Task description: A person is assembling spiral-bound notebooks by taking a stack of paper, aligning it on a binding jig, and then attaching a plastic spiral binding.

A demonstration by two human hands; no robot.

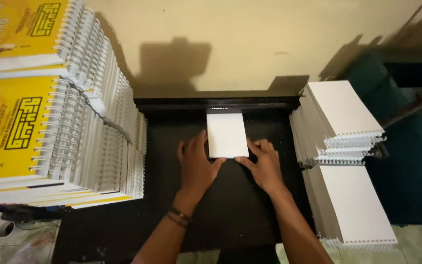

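Pressing a flat white rectangular pad (226,135), left hand (197,166), right hand (263,164), fingers spread flat, matte black table (230,205)

Dim, warm indoor light comes from behind the viewer, throwing a hard blocky shadow on the beige wall (250,39) beyond the hands. The black desk (230,205) swallows detail. The white pad (226,134) between the hands glares slightly. Edges bow outward from wide-angle distortion; the corners darken, and focus is mildly soft.
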